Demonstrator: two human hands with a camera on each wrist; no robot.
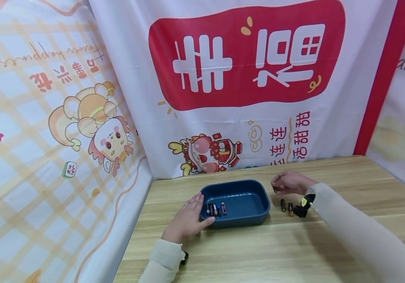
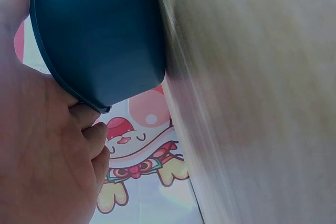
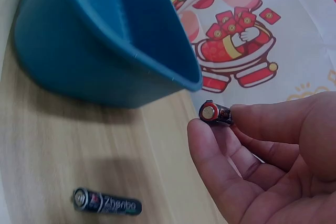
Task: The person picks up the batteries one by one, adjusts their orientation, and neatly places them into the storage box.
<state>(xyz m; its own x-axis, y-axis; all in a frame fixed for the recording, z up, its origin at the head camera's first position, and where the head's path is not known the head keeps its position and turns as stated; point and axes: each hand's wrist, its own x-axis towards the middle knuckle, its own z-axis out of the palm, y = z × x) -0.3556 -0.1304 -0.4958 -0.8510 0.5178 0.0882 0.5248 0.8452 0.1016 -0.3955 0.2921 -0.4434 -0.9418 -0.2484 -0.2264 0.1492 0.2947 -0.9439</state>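
Observation:
A dark blue rectangular plastic container (image 1: pixel 237 224) stands on the table, with several small batteries (image 1: pixel 223 208) in its left end. My left hand (image 1: pixel 187 220) rests against the container's left end, fingers extended along the rim and thumb near the front side. In the left wrist view, the fingertips are partly hidden by the container. Just beyond the right end, my right hand (image 1: pixel 290 183) pinches a battery (image 3: pixel 211 112) between thumb and fingers, its flat end facing the right wrist camera. Below that hand, two dark batteries (image 1: pixel 283 205) lie on the table; the right wrist view shows one battery (image 3: pixel 107 202) with lettering.
The wood-grain table (image 1: pixel 237 255) meets a printed cloth backdrop (image 1: pixel 202 118) behind the container. Another printed cloth (image 1: pixel 64 137) hangs along the left side. A black wrist device (image 1: pixel 300 211) sits under the right wrist, close beside the loose batteries.

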